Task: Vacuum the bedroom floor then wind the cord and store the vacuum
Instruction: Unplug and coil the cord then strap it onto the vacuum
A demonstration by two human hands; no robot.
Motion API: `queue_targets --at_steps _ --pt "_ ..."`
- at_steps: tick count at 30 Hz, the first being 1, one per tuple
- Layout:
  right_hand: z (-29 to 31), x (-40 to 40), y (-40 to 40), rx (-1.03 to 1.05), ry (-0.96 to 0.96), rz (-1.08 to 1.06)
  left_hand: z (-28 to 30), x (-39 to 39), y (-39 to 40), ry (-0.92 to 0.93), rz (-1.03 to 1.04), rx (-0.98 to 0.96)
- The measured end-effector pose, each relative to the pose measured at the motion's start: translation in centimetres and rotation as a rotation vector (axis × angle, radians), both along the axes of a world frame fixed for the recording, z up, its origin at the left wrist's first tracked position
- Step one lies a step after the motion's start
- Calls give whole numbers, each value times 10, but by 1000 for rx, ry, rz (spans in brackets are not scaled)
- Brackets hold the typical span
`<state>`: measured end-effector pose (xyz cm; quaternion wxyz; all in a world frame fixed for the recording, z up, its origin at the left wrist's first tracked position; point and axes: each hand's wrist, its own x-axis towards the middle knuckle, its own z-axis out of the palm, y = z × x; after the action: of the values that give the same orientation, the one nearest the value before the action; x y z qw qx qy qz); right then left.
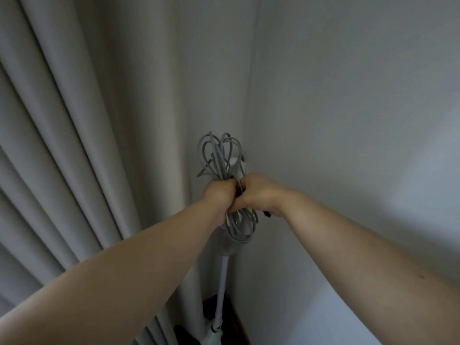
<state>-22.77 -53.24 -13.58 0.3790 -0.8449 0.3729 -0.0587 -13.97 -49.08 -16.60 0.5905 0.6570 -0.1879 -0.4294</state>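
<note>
1. Here's the vacuum (223, 277), standing upright in the corner between the curtain (74, 145) and the wall (348, 108).
2. The grey cord (219, 155) is bunched in loops at its handle, spilling above and below the hands.
3. Left hand (219, 195) has its fingers curled tight round the bundle.
4. Right hand (258, 195) presses against it, fingers closed on the cord.
5. Dark floor (234, 317) shows at the base.

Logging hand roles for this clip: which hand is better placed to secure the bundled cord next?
Probably the right hand: the small black piece juts beside it, perhaps a tie or plug. The left hand grips the middle of the looped grey cord, holding it against the white upright vacuum.
</note>
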Motion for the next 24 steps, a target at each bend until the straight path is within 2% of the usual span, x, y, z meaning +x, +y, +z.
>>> queue_targets --at_steps 12,17,24 --pt "-22 1 -4 117 -249 -140 7 -1 -2 -64 -205 113" --pt "-36 4 -15 249 -243 -222 15 4 7 -2 -306 131" --pt "-37 -4 -27 345 -242 -276 4 30 16 -243 -434 257"
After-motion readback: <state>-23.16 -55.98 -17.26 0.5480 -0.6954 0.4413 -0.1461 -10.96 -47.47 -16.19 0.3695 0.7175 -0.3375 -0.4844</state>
